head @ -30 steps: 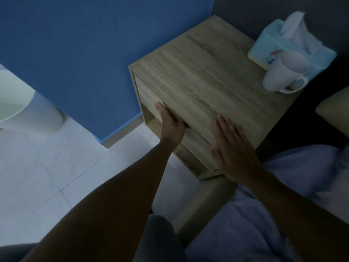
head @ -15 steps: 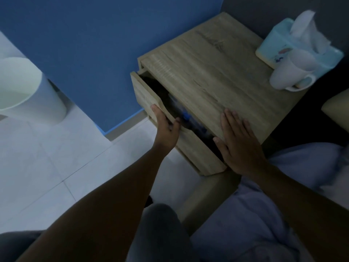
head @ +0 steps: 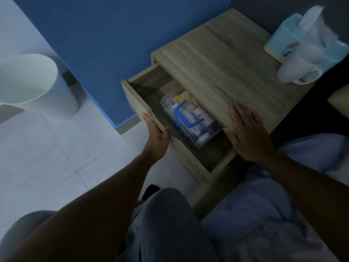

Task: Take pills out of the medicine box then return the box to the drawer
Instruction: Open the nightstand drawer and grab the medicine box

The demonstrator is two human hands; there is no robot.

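Note:
The wooden nightstand's drawer [head: 136, 100] stands pulled far out. Inside it lies a clear plastic medicine box [head: 205, 134] with a blue handle, several bottles and packets showing through its lid. My left hand [head: 157, 134] grips the drawer's front panel from above, thumb inside the drawer. My right hand [head: 245, 134] rests flat, fingers spread, on the front edge of the nightstand top [head: 217, 72], just right of the box. The box's back part is hidden under the top.
A white mug [head: 296, 69] and a light-blue tissue box [head: 294, 37] stand at the nightstand's far right corner. A white bin [head: 32, 86] sits on the tiled floor to the left, beside the blue wall. My legs and a pale bedsheet fill the foreground.
My left hand has pulled the drawer from shut to wide out, uncovering the medicine box. My right hand has stayed flat on the nightstand top.

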